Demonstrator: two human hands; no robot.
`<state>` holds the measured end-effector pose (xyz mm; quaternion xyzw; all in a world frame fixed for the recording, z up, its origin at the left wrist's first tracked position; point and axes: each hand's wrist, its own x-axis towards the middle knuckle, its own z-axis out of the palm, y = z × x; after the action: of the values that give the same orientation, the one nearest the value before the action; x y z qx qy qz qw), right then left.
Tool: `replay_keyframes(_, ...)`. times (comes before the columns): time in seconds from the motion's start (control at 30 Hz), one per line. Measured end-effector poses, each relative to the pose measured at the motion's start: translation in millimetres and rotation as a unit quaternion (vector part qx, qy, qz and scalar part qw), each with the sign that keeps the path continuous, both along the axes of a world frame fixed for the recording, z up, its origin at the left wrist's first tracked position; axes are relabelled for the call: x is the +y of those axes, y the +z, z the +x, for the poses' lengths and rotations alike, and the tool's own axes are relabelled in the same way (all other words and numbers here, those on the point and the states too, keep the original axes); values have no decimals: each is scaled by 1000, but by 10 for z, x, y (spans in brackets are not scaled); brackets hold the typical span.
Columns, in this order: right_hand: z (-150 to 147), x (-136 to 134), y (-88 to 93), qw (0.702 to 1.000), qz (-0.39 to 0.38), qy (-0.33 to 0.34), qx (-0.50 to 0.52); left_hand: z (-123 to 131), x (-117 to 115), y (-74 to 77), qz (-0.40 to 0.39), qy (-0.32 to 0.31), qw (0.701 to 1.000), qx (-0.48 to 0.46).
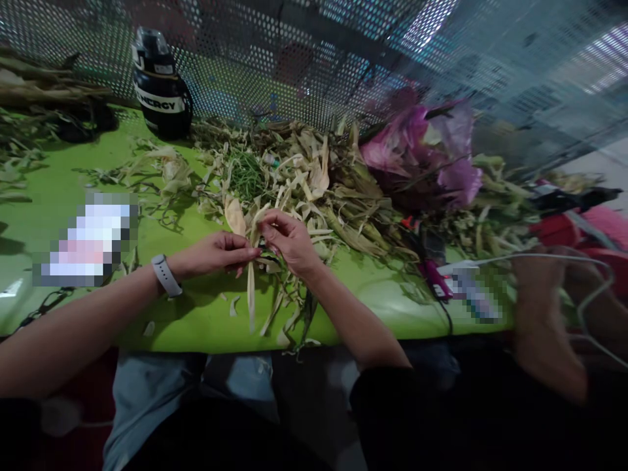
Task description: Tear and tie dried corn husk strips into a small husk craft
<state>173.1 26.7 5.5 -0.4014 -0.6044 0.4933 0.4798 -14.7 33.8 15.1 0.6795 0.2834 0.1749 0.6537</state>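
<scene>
Both hands meet over the front of a green table (196, 327). Pinched in my right hand (290, 243) is a pale strip of dried husk (256, 229), which stands up between the fingers. My left hand (226, 252) has its thumb and fingers closed on the lower part of the same strip; a long pale end (251, 297) hangs below. A wider peach-coloured husk piece (235, 216) lies right behind the left fingers. Behind the hands spreads a heap of dried husks (353, 209), with a tuft of thin green strands (245, 173) on it.
A black bottle (161, 108) stands at the back left by a perforated metal screen (235, 52). A phone (88, 242) with blurred screen lies left. Right are a pink plastic bag (417, 144), a purple glue-gun-like tool (436, 278), a white cable (540, 255) and another person's arm (544, 320).
</scene>
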Motion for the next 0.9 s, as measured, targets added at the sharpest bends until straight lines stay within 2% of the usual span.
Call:
replay_keyframes(0.23, -100, -57, -9, 999, 13, -14, -38, -4, -7, -22, -14, -46, 999, 10)
replay_keyframes(0.33, -47, -25, 15, 998, -30, -11, -58, 5, -9, -59, -41, -10, 999, -3)
replay_keyframes(0.43, 52, -3, 88, 992, -55, 30, -109, 18, 6, -86, -75, 67, 993, -56)
replay_keyframes(0.53, 132, -3, 159, 983, -12, 59, -172, 19, 36, -101, -98, 147, 977, -117)
replay_keyframes(0.6, 161, 0, 173, 979, 28, 46, -197, 16, 52, -107, -95, 183, 969, -137)
replay_keyframes(0.7, 177, 28, 140, 968, 107, 12, -228, 11, 59, -104, -73, 197, 968, -134)
replay_keyframes(0.77, 178, 50, 107, 959, 145, 17, -242, 10, 59, -97, -58, 195, 972, -120)
replay_keyframes(0.9, 165, 60, 81, 956, 147, 41, -249, 8, 71, -101, -24, 205, 974, -99)
